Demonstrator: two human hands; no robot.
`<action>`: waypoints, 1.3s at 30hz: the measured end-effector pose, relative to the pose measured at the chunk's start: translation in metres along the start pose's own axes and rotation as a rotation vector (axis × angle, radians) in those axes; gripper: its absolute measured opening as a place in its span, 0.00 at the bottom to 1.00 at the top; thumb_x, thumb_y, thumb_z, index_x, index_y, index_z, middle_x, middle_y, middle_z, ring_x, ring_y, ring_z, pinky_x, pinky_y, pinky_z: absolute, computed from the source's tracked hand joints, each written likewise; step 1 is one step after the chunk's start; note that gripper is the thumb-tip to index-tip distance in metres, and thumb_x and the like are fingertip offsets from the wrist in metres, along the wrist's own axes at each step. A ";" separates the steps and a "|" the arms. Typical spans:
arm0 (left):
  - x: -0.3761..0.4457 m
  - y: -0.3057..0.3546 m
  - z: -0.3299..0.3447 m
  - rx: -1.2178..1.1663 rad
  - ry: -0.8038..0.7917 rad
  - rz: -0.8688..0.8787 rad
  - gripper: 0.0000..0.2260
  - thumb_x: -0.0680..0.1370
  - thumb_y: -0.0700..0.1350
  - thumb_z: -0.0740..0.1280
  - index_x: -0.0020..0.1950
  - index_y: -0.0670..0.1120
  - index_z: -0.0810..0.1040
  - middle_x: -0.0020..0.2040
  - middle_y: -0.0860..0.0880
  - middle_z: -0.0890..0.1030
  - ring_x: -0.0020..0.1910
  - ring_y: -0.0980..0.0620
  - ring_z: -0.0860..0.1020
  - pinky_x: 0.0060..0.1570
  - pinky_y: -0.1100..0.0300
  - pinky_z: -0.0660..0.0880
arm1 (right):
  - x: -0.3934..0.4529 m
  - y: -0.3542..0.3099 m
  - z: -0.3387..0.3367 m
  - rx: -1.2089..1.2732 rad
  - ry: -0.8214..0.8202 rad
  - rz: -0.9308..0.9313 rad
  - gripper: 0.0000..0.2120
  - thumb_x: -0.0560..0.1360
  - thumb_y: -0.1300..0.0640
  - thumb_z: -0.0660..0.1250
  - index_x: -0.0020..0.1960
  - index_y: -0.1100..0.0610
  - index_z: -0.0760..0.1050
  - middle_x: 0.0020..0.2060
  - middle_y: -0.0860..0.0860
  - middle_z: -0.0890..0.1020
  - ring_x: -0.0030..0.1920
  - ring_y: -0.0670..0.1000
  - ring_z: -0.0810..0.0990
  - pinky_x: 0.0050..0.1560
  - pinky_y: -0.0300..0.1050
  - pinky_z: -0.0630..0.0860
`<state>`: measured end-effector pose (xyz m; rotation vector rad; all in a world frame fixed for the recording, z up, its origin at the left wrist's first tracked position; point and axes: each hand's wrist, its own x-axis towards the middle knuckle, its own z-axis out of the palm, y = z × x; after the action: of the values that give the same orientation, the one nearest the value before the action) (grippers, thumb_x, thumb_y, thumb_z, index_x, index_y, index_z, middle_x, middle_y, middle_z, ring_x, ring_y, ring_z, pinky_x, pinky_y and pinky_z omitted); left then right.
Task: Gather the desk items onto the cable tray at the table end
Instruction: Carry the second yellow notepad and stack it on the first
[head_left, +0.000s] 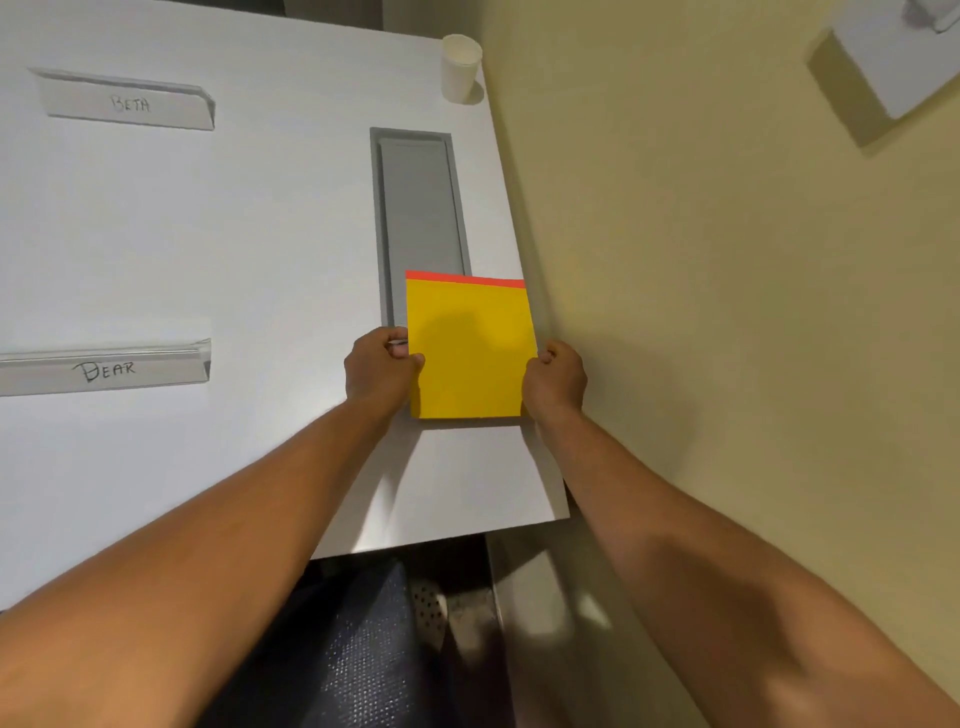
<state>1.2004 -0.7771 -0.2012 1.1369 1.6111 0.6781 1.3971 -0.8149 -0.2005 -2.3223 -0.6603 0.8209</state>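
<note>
Yellow pad (470, 348), with a red strip along its far edge, is held flat by both hands low over the right end of the white tabletop (260, 234). Left hand (382, 369) pinches the pad's left edge, thumb on top and fingers curled under; right hand (556, 376) grips the right edge the same way. The pad's far part overlaps the near end of the grey tray (418, 208), a long slot set into the tabletop running away from the viewer; the rest of the tray lies uncovered. The pad's right edge lines up close to the tabletop's right edge, beside the yellow wall (701, 260). A paper cup (460, 67) stands at the far right corner, beyond the tray. Two name cards, "BETA" (130, 101) and "DEAR" (109, 366), sit well to the left, with bare tabletop between them and the tray.
</note>
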 end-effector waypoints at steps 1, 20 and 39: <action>0.003 -0.001 0.001 0.008 0.007 0.002 0.12 0.80 0.38 0.73 0.62 0.46 0.82 0.55 0.51 0.82 0.57 0.48 0.80 0.56 0.53 0.77 | 0.001 0.001 0.001 0.028 0.002 -0.005 0.18 0.80 0.68 0.58 0.44 0.44 0.71 0.40 0.42 0.70 0.49 0.53 0.68 0.38 0.42 0.65; 0.008 -0.013 0.020 0.245 0.048 0.067 0.12 0.81 0.37 0.73 0.65 0.41 0.84 0.52 0.46 0.84 0.51 0.48 0.79 0.55 0.55 0.71 | 0.002 0.020 0.004 0.122 0.066 -0.123 0.15 0.81 0.66 0.63 0.65 0.55 0.72 0.61 0.53 0.82 0.59 0.53 0.81 0.53 0.45 0.76; -0.013 -0.002 0.012 0.459 -0.128 0.056 0.19 0.82 0.39 0.68 0.72 0.38 0.72 0.65 0.35 0.75 0.63 0.37 0.77 0.53 0.50 0.75 | -0.026 0.030 -0.007 0.019 -0.028 -0.228 0.24 0.85 0.62 0.58 0.80 0.57 0.63 0.74 0.61 0.72 0.65 0.56 0.74 0.70 0.58 0.74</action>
<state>1.2114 -0.7913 -0.2016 1.5262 1.6748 0.2645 1.3918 -0.8545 -0.2063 -2.1716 -0.9066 0.7520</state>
